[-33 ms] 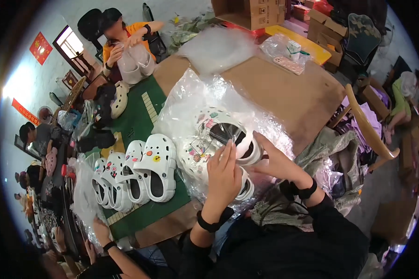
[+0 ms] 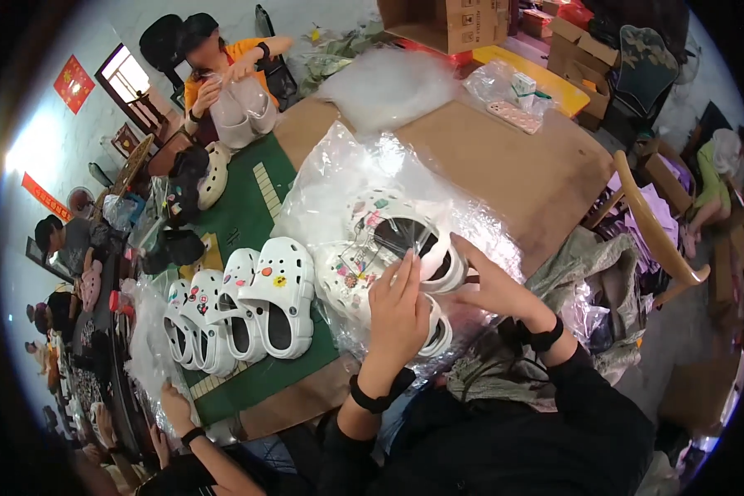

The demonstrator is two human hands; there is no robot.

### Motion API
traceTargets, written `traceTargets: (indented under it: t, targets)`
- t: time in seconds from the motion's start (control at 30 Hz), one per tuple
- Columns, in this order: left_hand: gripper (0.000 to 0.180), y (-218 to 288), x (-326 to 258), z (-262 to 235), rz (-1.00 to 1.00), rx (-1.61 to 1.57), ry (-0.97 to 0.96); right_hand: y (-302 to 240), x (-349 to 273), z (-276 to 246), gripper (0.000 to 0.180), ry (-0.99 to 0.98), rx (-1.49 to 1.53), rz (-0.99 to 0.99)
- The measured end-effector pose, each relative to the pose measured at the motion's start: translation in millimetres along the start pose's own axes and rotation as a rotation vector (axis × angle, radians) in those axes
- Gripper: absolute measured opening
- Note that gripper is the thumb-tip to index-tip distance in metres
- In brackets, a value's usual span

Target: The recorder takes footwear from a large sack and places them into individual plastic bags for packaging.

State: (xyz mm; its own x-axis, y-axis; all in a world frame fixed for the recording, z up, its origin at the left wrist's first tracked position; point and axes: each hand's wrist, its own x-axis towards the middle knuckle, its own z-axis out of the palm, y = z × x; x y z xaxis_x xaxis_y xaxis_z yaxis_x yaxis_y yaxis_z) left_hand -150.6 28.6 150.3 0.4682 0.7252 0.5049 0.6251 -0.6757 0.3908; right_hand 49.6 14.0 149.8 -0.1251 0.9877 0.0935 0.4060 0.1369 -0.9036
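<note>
A pair of white clogs with colourful charms [image 2: 362,279] lies inside a clear plastic bag [image 2: 318,182] in front of me. My left hand [image 2: 398,310] is over the clogs, its long fingers close together, the tips at creased film by the upper clog's opening. My right hand [image 2: 494,285] is closed around the heel side of the upper clog [image 2: 448,269], thumb below and index finger along the edge. Film covers part of both clogs. To the left, white clogs with charms [image 2: 279,298] stand in a row on a green mat [image 2: 252,215].
Brown cardboard [image 2: 512,165] covers much of the table, with a pile of clear bags [image 2: 388,87] at its far side. Across the table a person in orange [image 2: 244,62] holds white clogs in plastic. Another person's hand [image 2: 178,409] touches film at lower left. A wooden chair [image 2: 661,240] stands right.
</note>
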Motion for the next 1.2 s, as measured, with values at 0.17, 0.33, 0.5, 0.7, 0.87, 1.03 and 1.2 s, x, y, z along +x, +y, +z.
traceTargets:
  t: [0.17,0.33,0.5,0.7,0.87,1.03,1.2]
  targets:
    - [0.049,-9,-8,-6,0.031,-0.008,0.018,-6,11,-17,0.09,-0.111,-0.147,0.111]
    - [0.049,-9,-22,-9,0.059,0.144,-0.063,-9,34,-22,0.093,0.021,-0.602,-0.332]
    - [0.066,4,-35,-6,0.053,0.216,-0.166,7,44,-37,0.103,-0.329,-0.646,-0.322]
    - [0.099,5,-76,-9,-0.059,0.169,-0.14,31,39,-32,0.092,-0.245,-0.423,-0.349]
    - [0.115,-15,-101,5,-0.172,0.08,0.059,25,38,-29,0.051,-0.216,-0.566,-0.477]
    - [0.114,8,-92,-10,-0.31,-0.332,0.164,24,34,-11,0.037,-0.183,-0.301,-0.491]
    - [0.113,-21,-108,5,-0.336,-0.059,0.173,7,12,-16,0.027,-0.087,-0.161,-0.352]
